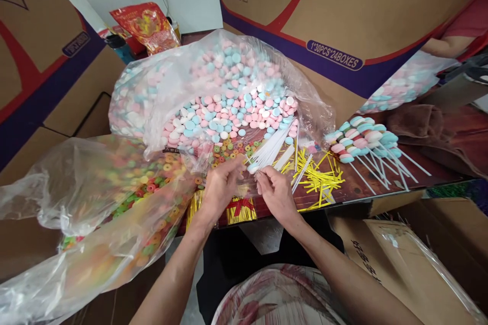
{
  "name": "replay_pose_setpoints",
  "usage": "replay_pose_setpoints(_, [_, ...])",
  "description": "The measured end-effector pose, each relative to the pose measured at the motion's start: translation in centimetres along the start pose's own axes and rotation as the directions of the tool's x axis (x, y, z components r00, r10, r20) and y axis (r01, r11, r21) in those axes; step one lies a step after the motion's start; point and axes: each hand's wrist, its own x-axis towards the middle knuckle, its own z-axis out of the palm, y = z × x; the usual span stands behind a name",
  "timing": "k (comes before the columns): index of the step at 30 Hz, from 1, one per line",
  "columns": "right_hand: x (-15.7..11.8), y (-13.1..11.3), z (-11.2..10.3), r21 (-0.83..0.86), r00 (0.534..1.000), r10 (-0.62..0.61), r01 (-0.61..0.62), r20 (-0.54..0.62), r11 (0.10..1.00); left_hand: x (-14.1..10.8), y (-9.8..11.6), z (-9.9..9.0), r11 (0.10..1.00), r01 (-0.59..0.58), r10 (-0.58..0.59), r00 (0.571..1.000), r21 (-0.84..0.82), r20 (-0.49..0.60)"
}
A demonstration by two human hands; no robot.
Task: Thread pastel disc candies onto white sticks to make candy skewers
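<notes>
Both my hands meet over the table's front edge. My left hand is closed in a pinch, and what lies in its fingertips is too small to make out. My right hand also pinches, its fingertips close to a pale blue-and-white candy between the hands. Just behind them lies a fan of white sticks. Loose ring-shaped candies and a pile of pink, blue and white candies spread beyond, in a clear plastic bag. Gold twist ties lie right of my right hand.
Finished-looking candy sticks are stacked at the right. Another clear bag of ring candies hangs over the left edge. Large cartons stand behind, with an open carton low right. A person's arm shows at far right.
</notes>
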Motion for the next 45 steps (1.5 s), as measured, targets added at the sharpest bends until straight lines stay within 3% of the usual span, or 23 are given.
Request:
replay_pose_setpoints(2, [-0.2,0.2,-0.4,0.012,1.000,-0.010,0.010,-0.002,1.000,1.9,-0.4,-0.5,0.987,-0.021,0.030,0.998,0.159,-0.050])
replay_pose_setpoints(5, [-0.5,0.4,-0.5,0.024,1.000,-0.005,0.005,-0.012,1.000,4.5,-1.2,-0.8,0.930,-0.126,0.103,0.991,0.345,0.084])
replay_pose_setpoints(8, [-0.7,0.4,-0.4,0.037,1.000,0.004,-0.003,-0.011,0.999,5.6,-1.8,-0.7,0.908,-0.175,0.119,0.979,0.380,0.165])
replay_pose_setpoints(11, [-0.8,0.3,-0.3,0.042,1.000,0.002,-0.002,0.001,0.999,5.6,-2.2,-0.6,0.951,-0.100,0.072,0.992,0.292,0.104])
replay_pose_setpoints(14, [-0.8,0.2,-0.4,0.035,1.000,0.004,-0.005,0.022,0.999,5.0,-2.2,-0.8,1.000,0.025,-0.025,0.999,-0.018,0.048])
replay_pose_setpoints(17, [-0.8,0.1,-0.5,0.052,0.999,-0.010,0.007,0.047,0.999,4.2,-1.7,-1.2,0.924,0.108,-0.084,0.993,-0.366,0.082])
replay_pose_setpoints(19, [-0.7,-0.1,-0.5,0.079,0.998,-0.026,0.022,0.052,0.997,3.6,-1.3,-1.3,0.867,0.143,-0.102,0.989,-0.478,0.110])
replay_pose_setpoints(29, [-0.3,-0.6,-1.0,0.027,0.992,-0.078,0.076,0.101,0.997,2.3,-1.0,-1.3,0.832,0.094,-0.004,0.987,-0.547,0.163])
replay_pose_setpoints(36, [0.1,-0.6,-1.9,-0.094,0.969,-0.219,0.230,0.115,0.969,2.1,-1.4,-2.0,0.834,0.130,0.000,0.972,-0.536,0.235])
replay_pose_setpoints(45, [-0.2,-0.3,-1.2,-0.101,0.961,-0.246,0.258,0.125,0.961,2.3,-1.8,-1.7,0.835,0.100,-0.021,0.989,-0.541,0.149])
